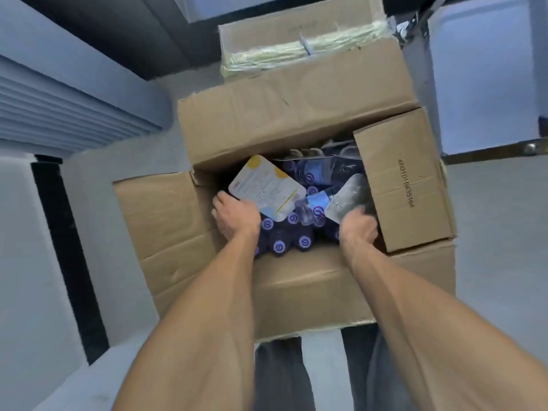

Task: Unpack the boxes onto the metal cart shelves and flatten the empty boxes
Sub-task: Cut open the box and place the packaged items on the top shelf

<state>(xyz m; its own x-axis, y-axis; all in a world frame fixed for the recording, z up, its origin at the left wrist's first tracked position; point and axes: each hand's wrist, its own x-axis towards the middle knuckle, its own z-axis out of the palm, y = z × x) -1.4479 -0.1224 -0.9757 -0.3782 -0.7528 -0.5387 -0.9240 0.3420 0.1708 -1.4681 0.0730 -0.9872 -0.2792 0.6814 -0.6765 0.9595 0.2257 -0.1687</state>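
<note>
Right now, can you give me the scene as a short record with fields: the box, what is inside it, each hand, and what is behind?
box: open brown cardboard box, flaps folded outward
contents: upright bottles with purple caps; a clear bottle with blue label lying on top
left hand: left hand holds a flat white packet with yellow marks
right hand: right hand grips a grey pouch
behind: second cardboard box holding pale green packs
task state: unpacking under way, box not yet empty

box [296, 120]: matt creased cardboard | bottles [314, 170]: glossy clear plastic | pouch [351, 194]: shiny foil
</note>
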